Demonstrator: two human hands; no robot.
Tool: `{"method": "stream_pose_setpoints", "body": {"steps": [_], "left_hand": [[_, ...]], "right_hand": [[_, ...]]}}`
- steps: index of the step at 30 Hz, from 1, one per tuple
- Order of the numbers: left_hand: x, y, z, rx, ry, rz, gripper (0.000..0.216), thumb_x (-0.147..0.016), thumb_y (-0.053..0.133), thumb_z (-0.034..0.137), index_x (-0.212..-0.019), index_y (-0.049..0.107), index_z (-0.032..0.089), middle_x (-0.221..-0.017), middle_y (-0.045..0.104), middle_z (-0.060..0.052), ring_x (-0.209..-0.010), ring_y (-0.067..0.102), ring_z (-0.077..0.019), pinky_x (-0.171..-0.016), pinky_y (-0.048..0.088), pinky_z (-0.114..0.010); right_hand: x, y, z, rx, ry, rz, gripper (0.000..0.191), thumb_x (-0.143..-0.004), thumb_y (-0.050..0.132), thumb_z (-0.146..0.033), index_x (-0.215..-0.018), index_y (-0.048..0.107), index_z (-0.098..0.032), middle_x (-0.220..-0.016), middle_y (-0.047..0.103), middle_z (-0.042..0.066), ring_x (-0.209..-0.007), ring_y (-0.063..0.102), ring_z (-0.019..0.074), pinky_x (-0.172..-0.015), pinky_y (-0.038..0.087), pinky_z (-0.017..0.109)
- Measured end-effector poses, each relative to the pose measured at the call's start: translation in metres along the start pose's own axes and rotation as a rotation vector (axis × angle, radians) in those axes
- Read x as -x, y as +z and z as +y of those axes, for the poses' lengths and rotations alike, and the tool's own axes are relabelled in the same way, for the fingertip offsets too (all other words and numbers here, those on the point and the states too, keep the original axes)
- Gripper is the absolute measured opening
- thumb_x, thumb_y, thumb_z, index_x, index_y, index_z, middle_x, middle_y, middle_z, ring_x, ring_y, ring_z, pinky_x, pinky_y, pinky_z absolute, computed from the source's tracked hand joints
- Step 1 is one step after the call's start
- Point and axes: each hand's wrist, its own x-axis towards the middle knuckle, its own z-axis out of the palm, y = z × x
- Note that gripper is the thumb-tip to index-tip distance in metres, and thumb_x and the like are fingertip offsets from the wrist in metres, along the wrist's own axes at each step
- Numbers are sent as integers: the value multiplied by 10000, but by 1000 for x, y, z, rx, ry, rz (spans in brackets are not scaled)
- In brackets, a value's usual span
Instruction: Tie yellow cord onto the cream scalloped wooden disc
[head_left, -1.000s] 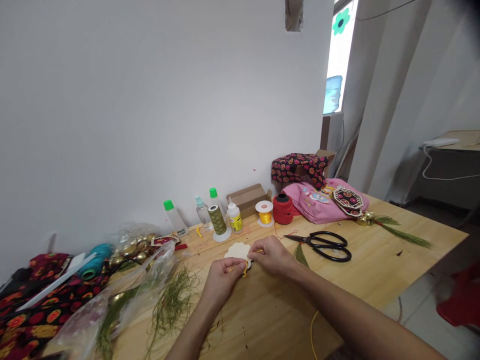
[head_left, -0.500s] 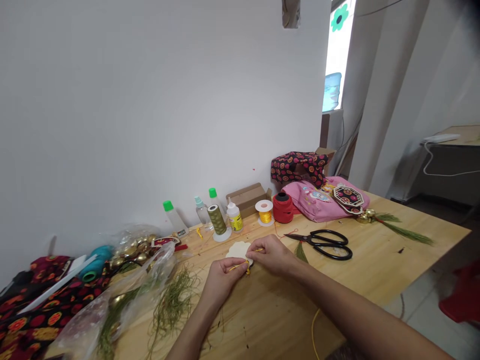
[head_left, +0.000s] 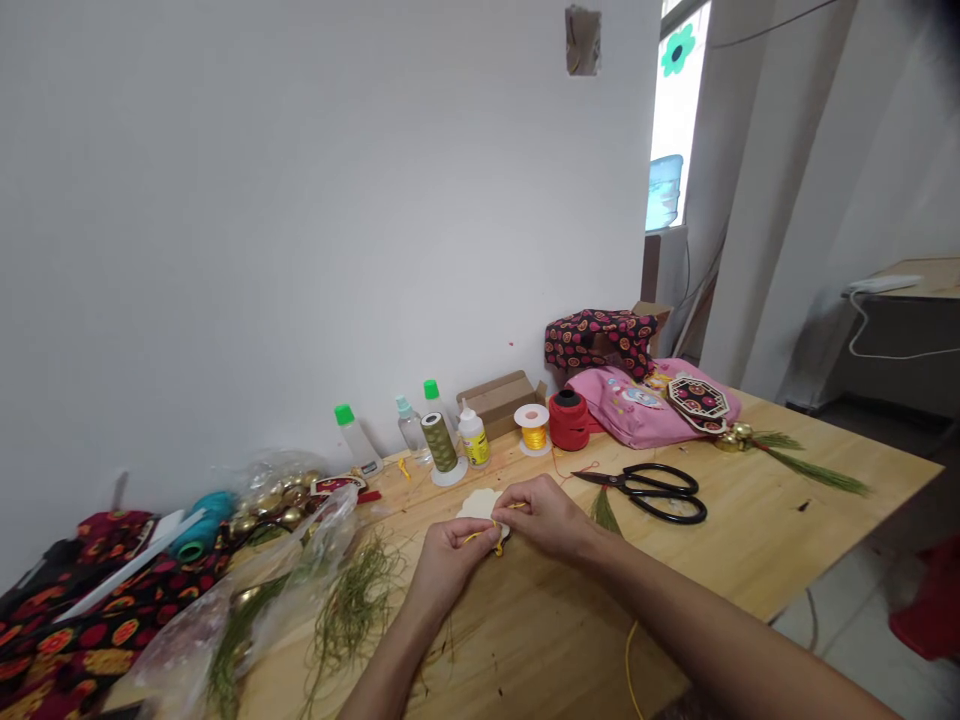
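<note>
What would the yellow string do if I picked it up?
The yellow string would probably flop, not stay straight: it curls in loops between the left hand and the right hand. It looks thin, so likely very light, and a push would probably just bend it.

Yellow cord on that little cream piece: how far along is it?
One patterned ornament lies complete on the pink cloth. In hand: left hand and right hand pinch yellow cord against the cream scalloped piece. Left: that piece is bare; green threads and scissors lie untouched.
</note>
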Motion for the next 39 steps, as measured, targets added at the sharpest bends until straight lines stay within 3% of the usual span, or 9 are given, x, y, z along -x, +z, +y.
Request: {"method": "stream_pose_setpoints", "body": {"steps": [7, 11, 14, 18, 22, 27, 31, 35, 39], "left_hand": [[-1, 0, 0, -21, -6, 4, 256, -567, 637, 332, -669, 669, 100, -514, 639, -32, -429, 489, -90, -425, 332, -171], [-2, -2, -1, 33, -14, 11, 258, -559, 641, 334, -692, 668, 114, -574, 661, -37, -480, 530, -114, -471, 376, -193], [-3, -5, -3, 55, -28, 24, 262, -558, 640, 340, -695, 662, 118, -594, 667, -38, -498, 547, -126, -489, 392, -206], [-5, -7, -5, 57, -50, 76, 258, -540, 650, 338, -659, 647, 110, -520, 644, -20, -427, 515, -104, -429, 354, -185], [-7, -7, -7, 65, -43, 83, 243, -538, 649, 331, -635, 638, 109, -467, 619, -7, -388, 484, -90, -404, 322, -176], [-7, -9, -6, 108, 42, 111, 184, -533, 645, 299, -578, 642, 120, -524, 633, -19, -474, 517, -117, -477, 362, -201], [-4, -11, 0, 126, 14, 82, 142, -520, 632, 258, -541, 638, 118, -364, 511, 32, -353, 398, -70, -390, 279, -182], [-2, -10, 5, 177, -39, 52, 155, -537, 595, 271, -497, 593, 121, -292, 313, 94, -291, 186, -23, -336, 119, -174], [-1, -7, 5, 139, -13, 6, 280, -579, 573, 358, -439, 532, 120, -324, 305, 85, -317, 192, -26, -347, 99, -181]], "right_hand": [[0, 4, 2, 118, -111, 57, 198, -736, 445, -205, -717, 640, -171, -671, 639, 30, -595, 534, 106, -554, 344, 194], [-4, 4, 7, 28, 100, 82, 158, -686, 505, -255, -667, 627, -157, -569, 583, 5, -516, 470, 90, -477, 311, 186], [-6, 0, 12, -221, 273, -8, 187, -642, 546, -298, -576, 582, -127, -448, 447, -41, -412, 343, 49, -384, 222, 163], [-7, -8, 16, -882, 450, -306, 275, -722, 415, -347, -652, 553, -119, -391, 201, -102, -332, 113, 27, -319, 95, 153], [-6, -10, 8, -1170, 545, -495, 240, -713, 380, -238, -835, 551, -123, -371, 250, -104, -306, 118, 27, -302, 80, 146], [-6, 8, -5, -878, 366, -429, 329, -718, 462, -270, -1019, 511, -145, -418, 494, -54, -294, 240, 14, -308, 114, 137], [-7, 26, -4, -535, 216, -297, 455, -720, 482, -341, -1133, 430, -159, -445, 515, -44, -344, 380, 47, -336, 205, 135], [-4, 30, -1, -233, 88, -212, 416, -747, 437, -307, -1142, 424, -177, -457, 529, -37, -399, 456, 83, -400, 299, 164], [1, 26, -6, -27, -3, -218, 406, -744, 423, -236, -1147, 414, -191, -491, 585, -28, -466, 523, 109, -512, 366, 198]]}}
